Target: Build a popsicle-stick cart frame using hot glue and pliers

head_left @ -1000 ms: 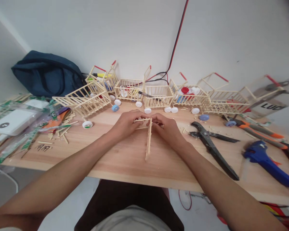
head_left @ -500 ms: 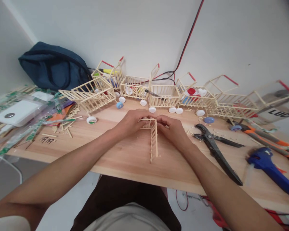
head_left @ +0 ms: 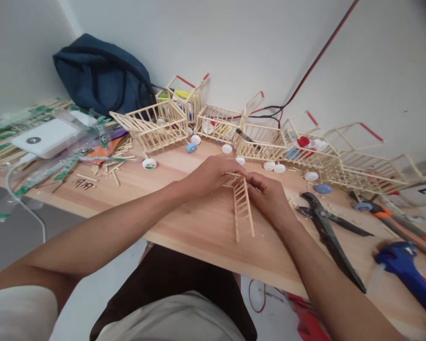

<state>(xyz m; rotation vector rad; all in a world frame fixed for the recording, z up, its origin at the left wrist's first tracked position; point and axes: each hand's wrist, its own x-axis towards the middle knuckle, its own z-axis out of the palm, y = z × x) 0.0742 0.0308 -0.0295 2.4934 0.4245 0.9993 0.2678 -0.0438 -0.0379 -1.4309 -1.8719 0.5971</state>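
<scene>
A small frame of thin wooden sticks (head_left: 243,203), built like a ladder with cross rungs, rests on the wooden table between my hands. My left hand (head_left: 220,173) is closed around its far left part, fingers curled over the top sticks. At the frame's far right corner, my right hand (head_left: 266,192) pinches the sticks with thumb and fingers. Part of the frame lies hidden behind the left fingers. Just beyond my hands stands a miniature stick cart (head_left: 262,149) with white bottle-cap wheels.
More stick carts (head_left: 159,130) line the wall. At right lie black pliers (head_left: 326,232), a blue glue gun (head_left: 408,274) and orange-grey pliers (head_left: 401,227). Left are a white power bank (head_left: 53,135), stick offcuts (head_left: 122,156) and a dark blue bag (head_left: 102,78). The table's near edge (head_left: 213,260) runs close to my body.
My view has turned, so the scene sits further right and slightly tilted. Both hands keep their hold on the stick frame, whose ladder side now shows more broadly.
</scene>
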